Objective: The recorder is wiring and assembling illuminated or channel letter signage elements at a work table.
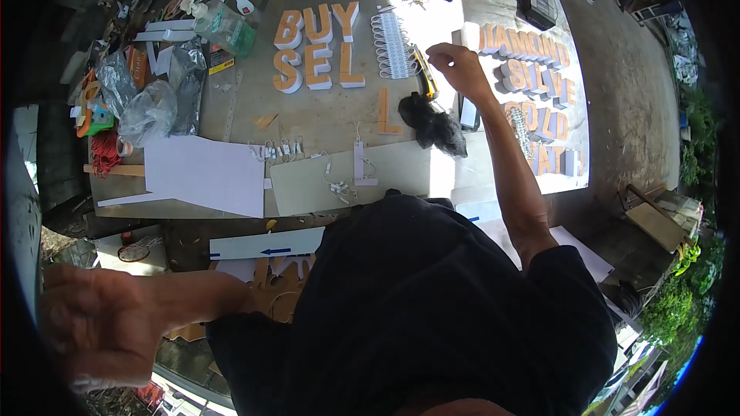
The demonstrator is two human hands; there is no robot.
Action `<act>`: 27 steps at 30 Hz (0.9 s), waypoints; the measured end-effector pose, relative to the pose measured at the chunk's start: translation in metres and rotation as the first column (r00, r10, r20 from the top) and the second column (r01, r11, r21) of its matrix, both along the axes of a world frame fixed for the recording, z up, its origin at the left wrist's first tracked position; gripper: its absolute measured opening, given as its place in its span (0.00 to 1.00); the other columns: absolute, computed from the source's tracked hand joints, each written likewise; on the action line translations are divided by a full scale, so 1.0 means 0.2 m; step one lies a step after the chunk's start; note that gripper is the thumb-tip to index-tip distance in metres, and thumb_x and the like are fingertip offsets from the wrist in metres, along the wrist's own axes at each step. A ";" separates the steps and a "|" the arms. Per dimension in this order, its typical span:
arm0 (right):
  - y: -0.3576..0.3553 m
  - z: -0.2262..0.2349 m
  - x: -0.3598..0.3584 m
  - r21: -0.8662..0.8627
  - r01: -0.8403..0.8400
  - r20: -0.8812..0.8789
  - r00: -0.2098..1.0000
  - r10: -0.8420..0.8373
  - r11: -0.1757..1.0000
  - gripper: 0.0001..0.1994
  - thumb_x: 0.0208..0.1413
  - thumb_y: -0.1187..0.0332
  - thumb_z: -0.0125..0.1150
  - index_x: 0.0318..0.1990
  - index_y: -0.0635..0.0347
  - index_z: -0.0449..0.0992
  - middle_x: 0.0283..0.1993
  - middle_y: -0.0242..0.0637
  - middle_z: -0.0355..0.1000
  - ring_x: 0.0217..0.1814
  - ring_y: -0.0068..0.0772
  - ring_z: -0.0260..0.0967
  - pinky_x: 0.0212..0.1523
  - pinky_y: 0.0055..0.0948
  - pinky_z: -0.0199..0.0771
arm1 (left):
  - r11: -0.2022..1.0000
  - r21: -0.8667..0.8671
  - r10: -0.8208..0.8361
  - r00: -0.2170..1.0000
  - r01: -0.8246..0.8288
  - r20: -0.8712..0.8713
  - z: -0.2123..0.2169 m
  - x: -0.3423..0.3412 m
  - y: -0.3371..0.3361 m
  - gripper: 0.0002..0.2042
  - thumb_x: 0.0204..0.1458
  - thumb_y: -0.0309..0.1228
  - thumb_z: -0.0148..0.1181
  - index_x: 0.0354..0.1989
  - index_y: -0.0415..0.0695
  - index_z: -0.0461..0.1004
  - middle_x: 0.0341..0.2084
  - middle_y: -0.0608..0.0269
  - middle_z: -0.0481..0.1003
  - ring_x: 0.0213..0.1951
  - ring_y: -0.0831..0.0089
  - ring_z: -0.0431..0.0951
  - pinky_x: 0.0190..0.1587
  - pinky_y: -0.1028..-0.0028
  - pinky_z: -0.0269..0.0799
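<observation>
My right hand (460, 69) is over the table, its fingers curled with thumb and forefinger pinched. Anything between them is too small to make out. Below its fingertips lies a yellow-and-black utility knife (425, 75), beside a coil-edged bundle of white light modules (394, 45). A crumpled black plastic bag (433, 125) lies nearer me. My left hand (104, 327) is raised at the lower left, away from the table, its thumb apart from loosely bent fingers and nothing visible in it. Nearby are a flat orange-brown L-shaped piece (388, 112) and a white L-shaped piece with wires (360, 162).
Orange-faced block letters (317, 65) stand mid-table, with more letters (532, 81) at the right. Clear plastic bags (150, 112), a bottle (223, 28) and red cord (105, 156) clutter the left. White sheets (204, 173) lie along the near edge.
</observation>
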State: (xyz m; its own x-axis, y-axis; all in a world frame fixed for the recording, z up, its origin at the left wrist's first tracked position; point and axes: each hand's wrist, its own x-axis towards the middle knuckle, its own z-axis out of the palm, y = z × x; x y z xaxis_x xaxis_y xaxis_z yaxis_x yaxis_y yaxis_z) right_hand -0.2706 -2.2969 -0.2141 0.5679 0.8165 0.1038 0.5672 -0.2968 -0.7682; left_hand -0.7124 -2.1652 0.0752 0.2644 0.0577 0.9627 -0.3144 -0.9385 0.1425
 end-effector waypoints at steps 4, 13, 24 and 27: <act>0.13 -0.42 0.06 -0.118 -0.023 0.324 0.944 0.060 0.993 0.16 0.52 0.65 0.65 0.48 0.59 0.80 0.48 0.50 0.76 0.52 0.53 0.73 0.53 0.44 0.73 | 0.480 -0.754 0.348 0.887 -0.447 -0.305 -0.65 0.14 -0.12 0.16 0.57 0.24 0.62 0.52 0.28 0.75 0.18 0.65 0.72 0.21 0.82 0.69 0.23 0.81 0.57; 0.48 -0.55 0.06 -0.451 0.054 0.451 0.875 0.175 0.891 0.39 0.51 0.46 0.66 0.64 0.63 0.64 0.53 0.58 0.68 0.62 0.55 0.60 0.57 0.55 0.59 | 0.119 -0.735 -0.027 0.738 -0.667 -0.674 -1.48 0.10 -0.35 0.13 0.55 0.30 0.66 0.47 0.37 0.81 0.14 0.66 0.73 0.18 0.82 0.73 0.23 0.77 0.67; 0.61 -0.53 0.07 -0.613 0.143 0.387 0.912 0.138 0.777 0.51 0.42 0.46 0.75 0.70 0.62 0.56 0.58 0.57 0.63 0.65 0.56 0.57 0.62 0.58 0.55 | 0.153 -0.655 -0.097 0.649 -0.740 -0.755 -1.71 0.06 -0.55 0.14 0.53 0.33 0.66 0.47 0.42 0.82 0.15 0.63 0.76 0.18 0.80 0.74 0.23 0.75 0.69; 0.63 -0.58 0.11 -0.494 0.204 0.381 0.924 0.000 0.845 0.56 0.34 0.56 0.82 0.70 0.57 0.50 0.55 0.57 0.64 0.59 0.56 0.67 0.51 0.56 0.69 | 0.146 -0.702 -0.107 0.695 -0.697 -0.711 -1.71 0.08 -0.54 0.13 0.53 0.32 0.67 0.46 0.41 0.82 0.16 0.62 0.77 0.18 0.76 0.77 0.24 0.74 0.70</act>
